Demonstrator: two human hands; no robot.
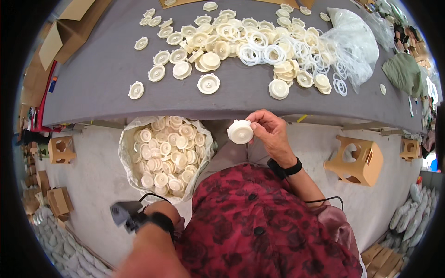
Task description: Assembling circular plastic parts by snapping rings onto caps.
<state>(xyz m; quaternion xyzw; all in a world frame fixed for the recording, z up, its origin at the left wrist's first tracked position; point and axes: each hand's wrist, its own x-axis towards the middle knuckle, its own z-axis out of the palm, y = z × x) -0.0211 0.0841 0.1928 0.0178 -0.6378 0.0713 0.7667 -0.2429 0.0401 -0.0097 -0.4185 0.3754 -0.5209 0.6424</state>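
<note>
Between the thumb and fingers of my right hand (275,135) is a round cream plastic cap (240,132) with small tabs on its rim. It is held just in front of the table's near edge, its flat face turned up. My left hand (150,255) is a blur at the lower edge, bent up close to the view; its fingers cannot be seen. Loose cream caps (208,83) lie in a heap on the grey table (106,95). White translucent rings (273,54) are heaped beside them, partly spilling from a clear plastic bag (354,41).
A white sack (124,155) filled with similar caps stands on the floor left of my legs. To the right is a tan plastic stool (366,162). Cardboard boxes (69,34) flank the table's left side. Grey wrapped bundles (408,217) lie at the lower right.
</note>
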